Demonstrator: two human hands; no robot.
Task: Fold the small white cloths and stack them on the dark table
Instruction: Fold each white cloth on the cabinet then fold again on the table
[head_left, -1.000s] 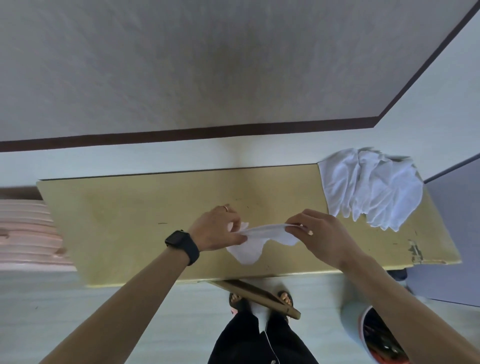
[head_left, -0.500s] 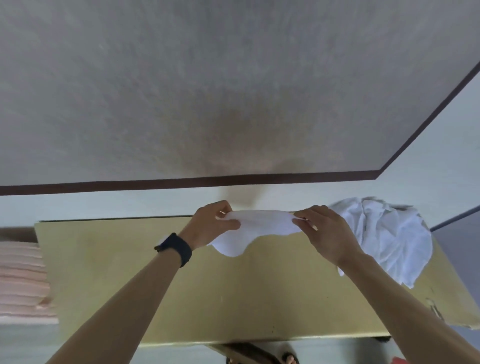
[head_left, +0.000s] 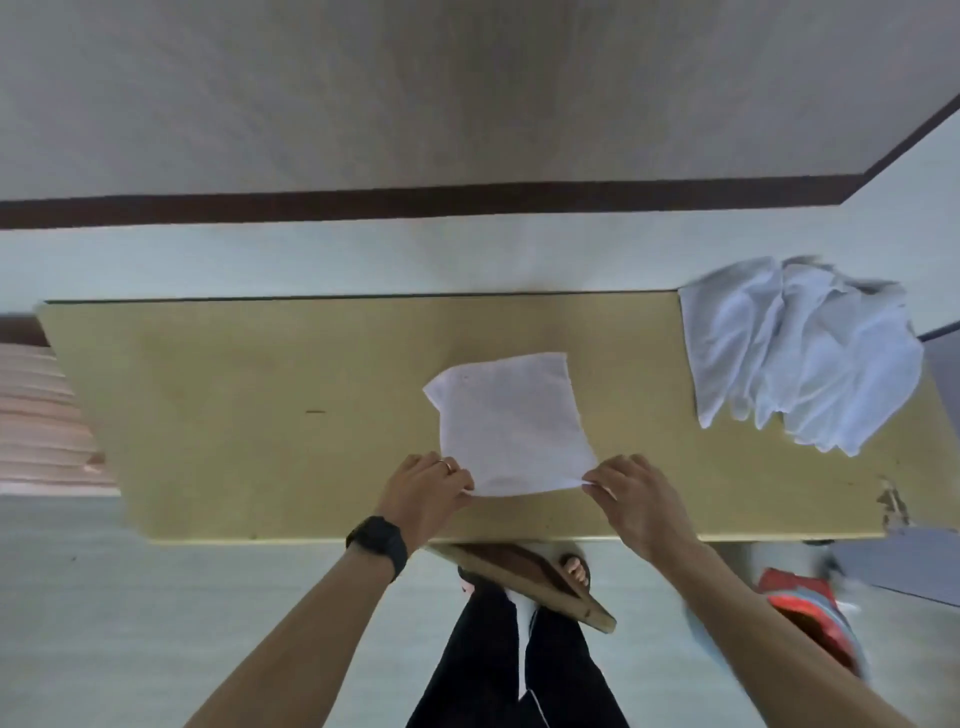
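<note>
One table (head_left: 260, 415) carries everything: a heap of unfolded cloths (head_left: 800, 353) at its far right end, and a single white cloth (head_left: 511, 423) spread flat near its middle, toward the near edge. The left hand (head_left: 423, 493) pinches that cloth's near left corner, the right hand (head_left: 639, 499) its near right corner. Step judged: first fold about to start. Next move needs both corners lifted together and laid squarely on the far edge.

Wears a black watch (head_left: 377, 540) by the left hand (head_left: 423, 488) and a thin ring (head_left: 448, 466) on it. Has on black trousers (head_left: 483, 670) and dark sandals (head_left: 469, 576) at six o'clock.
</note>
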